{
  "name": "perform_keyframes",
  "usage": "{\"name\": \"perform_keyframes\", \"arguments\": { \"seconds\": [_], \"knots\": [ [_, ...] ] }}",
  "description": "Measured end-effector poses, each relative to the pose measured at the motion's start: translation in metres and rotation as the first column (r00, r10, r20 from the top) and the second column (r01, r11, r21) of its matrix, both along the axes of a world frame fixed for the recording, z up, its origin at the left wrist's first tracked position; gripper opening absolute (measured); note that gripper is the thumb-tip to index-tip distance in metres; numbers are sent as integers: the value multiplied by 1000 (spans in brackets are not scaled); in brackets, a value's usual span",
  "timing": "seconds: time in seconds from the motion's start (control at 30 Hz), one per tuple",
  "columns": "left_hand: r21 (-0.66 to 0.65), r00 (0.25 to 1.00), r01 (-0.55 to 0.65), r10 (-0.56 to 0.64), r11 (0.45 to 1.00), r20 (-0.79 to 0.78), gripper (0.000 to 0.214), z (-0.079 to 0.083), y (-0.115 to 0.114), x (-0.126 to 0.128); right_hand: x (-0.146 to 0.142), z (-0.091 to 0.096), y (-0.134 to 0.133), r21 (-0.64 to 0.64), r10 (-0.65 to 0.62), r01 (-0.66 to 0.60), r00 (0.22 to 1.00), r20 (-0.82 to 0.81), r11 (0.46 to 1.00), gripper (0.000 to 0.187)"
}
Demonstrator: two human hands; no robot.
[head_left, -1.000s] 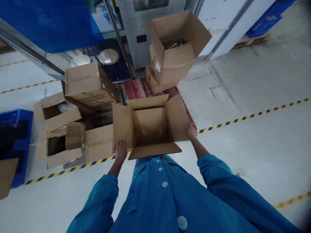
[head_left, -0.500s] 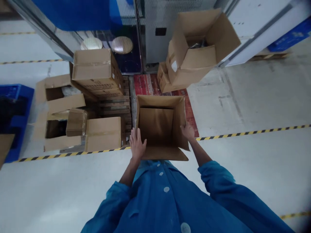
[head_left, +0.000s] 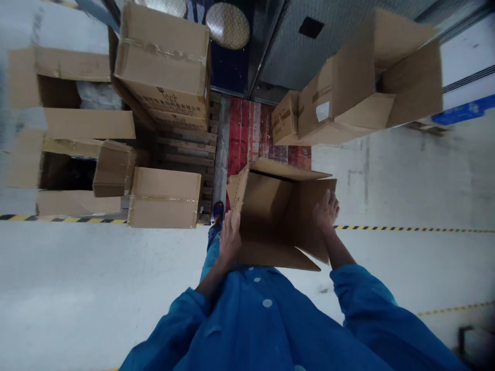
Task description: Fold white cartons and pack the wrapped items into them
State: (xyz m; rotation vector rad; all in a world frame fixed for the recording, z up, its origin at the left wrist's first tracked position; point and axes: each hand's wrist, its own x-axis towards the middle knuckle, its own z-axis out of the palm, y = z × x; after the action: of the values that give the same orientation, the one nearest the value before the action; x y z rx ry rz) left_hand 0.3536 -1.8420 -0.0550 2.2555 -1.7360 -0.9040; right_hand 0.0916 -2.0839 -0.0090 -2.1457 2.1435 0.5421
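Observation:
An open cardboard box (head_left: pixel 270 206) is right in front of my body, its flaps spread and its brown inside facing up at me. No contents show in the part I can see. My left hand (head_left: pixel 230 238) presses along the box's left side, fingers close together and pointing forward. On the right, my right hand (head_left: pixel 327 208) holds the right side, its fingers near the upper edge of that flap. The box's underside is hidden, so I cannot tell whether it touches the floor.
A wooden pallet (head_left: pixel 185 154) on the left carries closed cartons (head_left: pixel 164 198) and open boxes (head_left: pixel 85 123). Ahead to the right, another open box (head_left: pixel 359 77) stands beside a small carton (head_left: pixel 285 118). A red-painted board (head_left: pixel 247 129) and yellow-black floor tape (head_left: pixel 386 228) lie ahead.
The box has shifted right in view and turned, with both hands on it. My right hand is higher along its right side. A foot now shows on the left. The pallet appears nearer.

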Motion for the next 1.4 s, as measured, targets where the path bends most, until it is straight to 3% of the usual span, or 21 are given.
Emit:
{"name": "perform_keyframes", "arguments": {
  "seconds": [0.13,0.2,0.27,0.33,0.43,0.53,0.6,0.77,0.87,0.93,1.03,1.13,1.2,1.3,1.4],
  "knots": [
    [2,982,185,-185,983,32,64,-3,33,47,63,-14,-75,53,170,-171,985,38,984,63],
    [12,957,287,-288,958,32,58,-6,42,49,83,-26,-102,146,211,-216,976,50,965,52],
    [23,936,348,-349,937,46,54,-8,44,39,94,-37,-105,240,221,-226,974,47,944,41],
    [30,922,382,-383,924,54,51,-8,43,21,96,-44,-81,320,231,-233,972,46,918,38],
    [33,914,402,-403,915,38,49,-4,36,-4,91,-51,-12,438,271,-285,958,96,852,36],
    [38,927,375,-376,926,19,47,1,27,-18,77,-55,50,532,282,-324,946,161,782,35],
    [50,944,327,-329,944,22,47,3,21,-20,66,-55,72,543,276,-338,941,196,769,33],
    [97,988,81,-92,992,124,49,1,1,-4,43,-37,99,396,281,-390,910,306,831,44],
    [88,971,-111,90,990,222,55,-1,-12,14,34,-31,124,351,334,-484,849,409,801,49],
    [70,954,-185,162,980,254,60,1,-14,23,33,-38,134,340,340,-498,837,428,798,48],
    [78,945,-229,202,970,256,64,9,-2,21,37,-57,126,319,270,-397,887,375,861,43],
    [161,967,-198,166,967,195,57,16,22,-2,41,-65,104,284,195,-312,908,371,907,39],
    [238,993,-96,76,967,91,50,18,38,-27,32,-55,92,226,180,-289,896,406,930,35],
    [327,993,98,-69,940,-99,40,16,58,-64,-10,-25,81,46,127,-161,899,420,986,44],
    [389,976,170,-99,905,-197,34,11,74,-81,-65,-1,74,-115,-31,83,917,399,990,58]
  ]
}}
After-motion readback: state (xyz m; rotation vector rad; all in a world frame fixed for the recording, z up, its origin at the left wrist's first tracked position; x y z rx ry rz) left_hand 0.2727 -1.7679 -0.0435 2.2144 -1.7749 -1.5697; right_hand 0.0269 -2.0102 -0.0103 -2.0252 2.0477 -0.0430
